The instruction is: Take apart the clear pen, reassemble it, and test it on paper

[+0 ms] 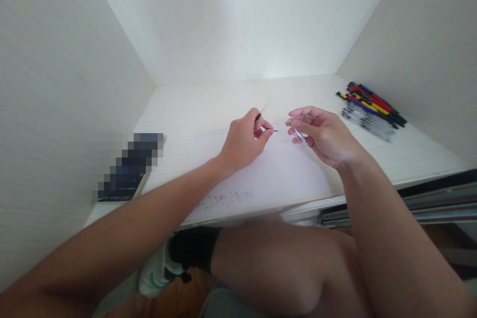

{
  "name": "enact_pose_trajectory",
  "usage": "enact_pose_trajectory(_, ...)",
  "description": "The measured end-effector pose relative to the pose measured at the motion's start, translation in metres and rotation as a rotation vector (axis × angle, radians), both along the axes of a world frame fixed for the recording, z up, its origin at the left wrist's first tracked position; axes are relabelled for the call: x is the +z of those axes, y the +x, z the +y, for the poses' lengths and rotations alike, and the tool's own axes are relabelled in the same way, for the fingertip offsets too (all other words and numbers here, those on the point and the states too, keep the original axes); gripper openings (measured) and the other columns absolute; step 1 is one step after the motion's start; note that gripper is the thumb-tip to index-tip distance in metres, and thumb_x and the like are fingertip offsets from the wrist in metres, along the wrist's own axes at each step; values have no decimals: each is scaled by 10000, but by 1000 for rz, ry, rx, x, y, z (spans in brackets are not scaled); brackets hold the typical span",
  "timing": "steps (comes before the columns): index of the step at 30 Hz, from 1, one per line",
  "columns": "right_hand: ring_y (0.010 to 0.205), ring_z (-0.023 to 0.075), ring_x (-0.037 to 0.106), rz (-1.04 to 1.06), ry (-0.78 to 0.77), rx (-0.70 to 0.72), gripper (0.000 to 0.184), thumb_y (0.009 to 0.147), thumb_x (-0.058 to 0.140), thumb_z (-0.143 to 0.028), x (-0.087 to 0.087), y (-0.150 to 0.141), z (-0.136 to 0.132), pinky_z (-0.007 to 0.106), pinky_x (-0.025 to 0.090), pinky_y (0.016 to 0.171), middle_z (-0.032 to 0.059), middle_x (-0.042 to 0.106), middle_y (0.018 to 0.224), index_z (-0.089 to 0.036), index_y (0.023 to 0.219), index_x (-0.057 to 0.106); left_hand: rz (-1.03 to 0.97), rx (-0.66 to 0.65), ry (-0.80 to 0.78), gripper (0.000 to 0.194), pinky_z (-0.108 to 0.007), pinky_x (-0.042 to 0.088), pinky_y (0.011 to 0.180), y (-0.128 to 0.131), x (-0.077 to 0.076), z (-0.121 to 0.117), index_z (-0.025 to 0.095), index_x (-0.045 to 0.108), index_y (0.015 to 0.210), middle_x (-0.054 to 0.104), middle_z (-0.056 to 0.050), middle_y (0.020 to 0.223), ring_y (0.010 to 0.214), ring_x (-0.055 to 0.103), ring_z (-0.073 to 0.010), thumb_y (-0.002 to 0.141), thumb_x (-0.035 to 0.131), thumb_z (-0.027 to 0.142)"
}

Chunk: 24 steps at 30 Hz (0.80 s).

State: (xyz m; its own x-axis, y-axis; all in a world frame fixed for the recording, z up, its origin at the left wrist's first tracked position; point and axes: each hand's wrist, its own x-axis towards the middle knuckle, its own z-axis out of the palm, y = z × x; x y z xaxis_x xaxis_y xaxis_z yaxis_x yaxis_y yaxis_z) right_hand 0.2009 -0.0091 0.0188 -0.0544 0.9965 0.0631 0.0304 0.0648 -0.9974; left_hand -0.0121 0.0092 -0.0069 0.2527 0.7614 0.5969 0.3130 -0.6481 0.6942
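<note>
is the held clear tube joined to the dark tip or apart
Apart: a gap separates the clear tube in the right hand from the dark tip in the left hand.

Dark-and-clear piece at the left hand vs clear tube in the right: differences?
Colour: the dark-and-clear piece has a black section; the clear tube looks transparent where visible.
Pose: in the picture, the dark-and-clear piece points up and right; the clear tube slants down and right.
Hold: the dark-and-clear piece emerges from the left hand, its lower part hidden; the clear tube lies against the right hand's fingers.
Shared: both slender, partly see-through.
</note>
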Motion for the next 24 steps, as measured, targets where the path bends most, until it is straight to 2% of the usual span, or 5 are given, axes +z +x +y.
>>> enact_pose_trajectory(4, 793, 156, 642, -93, 20, 47, 379, 750, 890, -403, -3, 3, 0, 279, 495, 641, 67, 733, 960, -188, 1021, 734, 14, 22, 19, 370, -314, 573, 710, 1, 0, 0, 248, 325, 764, 786, -1, 897, 732, 700, -128, 874, 669, 166)
enact_pose_trajectory(8, 771, 160, 634, -141, 27, 69, 410, 703, 917, -449, -1, 1, 0, 288, 472, 637, 65, 733, 892, -173, 957, 749, 22, 38, 23, 359, -321, 575, 716, 1, 0, 1, 249, 327, 768, 785, -4, 899, 719, 691, -126, 885, 661, 188)
enact_pose_trajectory(14, 782, 156, 629, -186, 24, 87, 362, 725, 910, -438, -2, 2, 0, 292, 460, 662, 51, 732, 870, -186, 947, 772, 28, 12, 19, 358, -323, 580, 726, 0, 0, 0, 249, 331, 779, 790, -6, 911, 727, 704, -129, 885, 666, 186)
enact_pose_trajectory(20, 782, 145, 610, -151, -3, 147, 308, 754, 896, -389, -7, -1, 1, 283, 449, 669, 39, 724, 854, -189, 958, 783, -9, -62, -26, 387, -335, 601, 759, 1, 0, -1, 250, 333, 786, 802, -3, 932, 797, 748, -146, 881, 700, 175)
enact_pose_trajectory(24, 767, 127, 601, -3, -101, 145, 297, 736, 914, -363, -8, -6, 1, 270, 451, 674, 28, 716, 858, -195, 940, 777, -52, -34, -49, 433, -364, 603, 772, 1, 2, 0, 254, 305, 778, 813, -7, 963, 814, 747, -159, 899, 718, 207)
